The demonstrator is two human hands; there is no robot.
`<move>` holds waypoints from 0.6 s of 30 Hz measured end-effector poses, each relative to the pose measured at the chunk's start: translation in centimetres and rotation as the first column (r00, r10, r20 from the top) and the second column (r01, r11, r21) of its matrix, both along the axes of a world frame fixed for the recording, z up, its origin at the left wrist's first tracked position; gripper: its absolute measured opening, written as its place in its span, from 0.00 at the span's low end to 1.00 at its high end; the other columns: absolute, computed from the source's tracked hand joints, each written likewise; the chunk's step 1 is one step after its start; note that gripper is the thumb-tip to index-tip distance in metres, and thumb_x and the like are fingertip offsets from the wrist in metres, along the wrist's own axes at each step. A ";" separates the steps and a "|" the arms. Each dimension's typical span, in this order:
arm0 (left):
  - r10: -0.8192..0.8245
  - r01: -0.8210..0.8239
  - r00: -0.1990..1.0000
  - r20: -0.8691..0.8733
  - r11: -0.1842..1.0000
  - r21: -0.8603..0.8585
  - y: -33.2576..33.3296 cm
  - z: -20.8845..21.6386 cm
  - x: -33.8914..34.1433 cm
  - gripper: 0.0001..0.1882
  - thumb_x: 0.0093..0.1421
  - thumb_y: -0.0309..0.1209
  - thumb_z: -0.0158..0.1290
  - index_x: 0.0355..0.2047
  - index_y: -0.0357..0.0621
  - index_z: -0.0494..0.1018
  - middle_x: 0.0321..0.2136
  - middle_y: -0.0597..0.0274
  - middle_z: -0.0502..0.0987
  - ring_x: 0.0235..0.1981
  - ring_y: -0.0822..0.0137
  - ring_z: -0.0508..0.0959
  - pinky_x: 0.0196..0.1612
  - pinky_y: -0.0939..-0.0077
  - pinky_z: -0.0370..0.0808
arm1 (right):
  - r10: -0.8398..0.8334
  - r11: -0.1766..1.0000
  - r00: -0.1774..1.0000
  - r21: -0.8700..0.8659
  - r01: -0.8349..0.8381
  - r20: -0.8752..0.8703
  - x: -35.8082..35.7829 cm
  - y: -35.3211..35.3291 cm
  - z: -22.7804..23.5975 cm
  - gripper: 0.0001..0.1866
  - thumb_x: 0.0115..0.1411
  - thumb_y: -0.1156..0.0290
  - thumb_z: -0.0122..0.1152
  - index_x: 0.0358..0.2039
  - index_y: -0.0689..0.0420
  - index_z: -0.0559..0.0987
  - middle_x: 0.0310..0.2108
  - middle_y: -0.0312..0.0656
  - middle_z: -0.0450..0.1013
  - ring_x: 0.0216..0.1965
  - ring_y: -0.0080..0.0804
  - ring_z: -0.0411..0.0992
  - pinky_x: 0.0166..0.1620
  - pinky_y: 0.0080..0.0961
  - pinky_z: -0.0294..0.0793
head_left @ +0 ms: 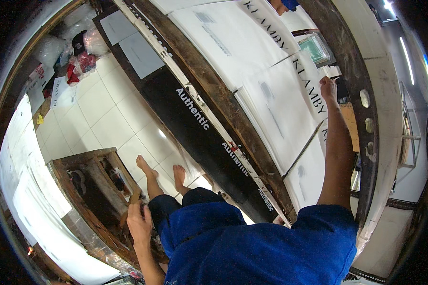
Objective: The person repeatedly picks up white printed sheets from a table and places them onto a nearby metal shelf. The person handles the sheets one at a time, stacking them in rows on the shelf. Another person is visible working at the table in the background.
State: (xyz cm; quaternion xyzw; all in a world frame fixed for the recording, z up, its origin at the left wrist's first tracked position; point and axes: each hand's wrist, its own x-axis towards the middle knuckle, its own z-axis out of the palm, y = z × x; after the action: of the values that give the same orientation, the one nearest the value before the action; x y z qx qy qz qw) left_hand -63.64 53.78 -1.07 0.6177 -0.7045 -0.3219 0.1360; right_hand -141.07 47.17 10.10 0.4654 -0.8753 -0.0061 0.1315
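My right hand (328,87) reaches out at arm's length over a long wooden table (233,111). It rests with curled fingers at the far edge of a white sheet with black lettering (290,107). Whether it grips the sheet is unclear. Several such sheets lie side by side along the table. My left hand (139,222) is down at my left side, its fingers hooked over the corner of a stained wooden frame (88,156). I wear a blue shirt and stand barefoot on white floor tiles.
A black banner with white lettering (195,128) hangs along the table's near side. A green-meshed screen frame (315,47) lies further along the table. Another person's hand (281,6) shows at the top edge. Bags and bundles (83,52) are piled at the far left.
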 end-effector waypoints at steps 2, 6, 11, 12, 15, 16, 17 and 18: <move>-0.001 0.000 1.000 -0.010 1.000 -0.018 -0.2 -0.1 0.0 0.09 0.55 0.23 0.52 0.37 0.32 0.71 0.31 0.43 0.73 0.34 0.42 0.74 0.37 0.56 0.71 | -0.075 0.997 0.997 -0.012 0.076 0.031 2.7 -0.9 0.9 0.08 0.54 0.73 0.48 0.30 0.58 0.77 0.30 0.51 0.74 0.36 0.47 0.74 0.40 0.37 0.71; -0.007 0.008 1.000 0.028 1.000 -0.013 -0.4 -0.3 0.2 0.09 0.55 0.23 0.52 0.37 0.32 0.72 0.31 0.43 0.72 0.33 0.42 0.74 0.36 0.56 0.71 | -0.014 0.999 1.000 0.030 0.014 -0.008 0.0 -0.6 0.2 0.08 0.53 0.74 0.49 0.29 0.58 0.78 0.30 0.50 0.75 0.37 0.47 0.73 0.40 0.38 0.70; 0.009 -0.009 1.000 0.024 1.000 -0.010 -0.5 -0.4 0.7 0.10 0.55 0.24 0.53 0.37 0.32 0.72 0.31 0.43 0.73 0.32 0.43 0.75 0.35 0.57 0.72 | -0.046 0.997 0.999 0.055 0.045 0.004 0.5 -0.6 -0.1 0.07 0.53 0.74 0.51 0.32 0.58 0.77 0.34 0.51 0.74 0.42 0.49 0.71 0.44 0.40 0.69; 0.012 -0.012 1.000 0.017 0.999 -0.039 -0.5 -0.4 1.0 0.10 0.55 0.25 0.53 0.37 0.32 0.72 0.31 0.43 0.73 0.31 0.44 0.75 0.34 0.57 0.72 | -0.092 0.995 0.995 0.026 0.091 0.039 0.3 -0.8 -0.3 0.07 0.55 0.73 0.52 0.32 0.58 0.77 0.35 0.51 0.73 0.42 0.50 0.71 0.44 0.42 0.68; 0.038 -0.038 0.999 0.009 0.999 -0.010 -1.3 0.8 1.2 0.10 0.55 0.25 0.53 0.37 0.33 0.72 0.31 0.44 0.73 0.30 0.45 0.76 0.33 0.57 0.72 | -0.003 1.000 0.999 0.014 0.003 -0.037 -1.1 0.4 -0.7 0.06 0.56 0.73 0.50 0.31 0.59 0.74 0.34 0.53 0.71 0.41 0.54 0.69 0.43 0.45 0.66; 0.038 -0.038 0.999 0.010 0.999 -0.036 -1.5 0.9 1.5 0.09 0.55 0.26 0.54 0.36 0.35 0.73 0.30 0.46 0.73 0.28 0.47 0.76 0.31 0.58 0.73 | -0.037 0.994 0.999 -0.101 0.036 -0.008 0.1 0.1 -1.0 0.06 0.56 0.73 0.49 0.32 0.58 0.75 0.35 0.53 0.71 0.42 0.53 0.68 0.44 0.44 0.66; 0.045 -0.046 0.999 -0.008 0.998 -0.048 -1.8 0.9 1.9 0.10 0.55 0.26 0.54 0.36 0.35 0.73 0.30 0.46 0.73 0.28 0.47 0.76 0.31 0.58 0.73 | -0.043 0.999 0.997 -0.023 0.042 -0.063 -0.6 0.8 -0.6 0.07 0.57 0.72 0.48 0.32 0.57 0.75 0.38 0.52 0.70 0.44 0.51 0.67 0.45 0.43 0.65; 0.055 -0.056 0.998 -0.022 0.996 -0.062 -2.2 1.1 2.3 0.10 0.55 0.26 0.54 0.37 0.35 0.72 0.29 0.47 0.72 0.27 0.47 0.76 0.31 0.59 0.73 | 0.006 0.999 0.986 -0.032 -0.011 -0.166 -0.7 1.2 -1.0 0.08 0.58 0.70 0.49 0.32 0.58 0.76 0.38 0.51 0.70 0.44 0.51 0.67 0.45 0.44 0.66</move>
State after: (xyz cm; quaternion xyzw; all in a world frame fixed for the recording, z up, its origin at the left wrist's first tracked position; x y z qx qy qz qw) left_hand -61.38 51.60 0.00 0.6291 -0.6956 -0.3018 0.1713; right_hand -141.80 48.39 9.10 0.4648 -0.8593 -0.0301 0.2115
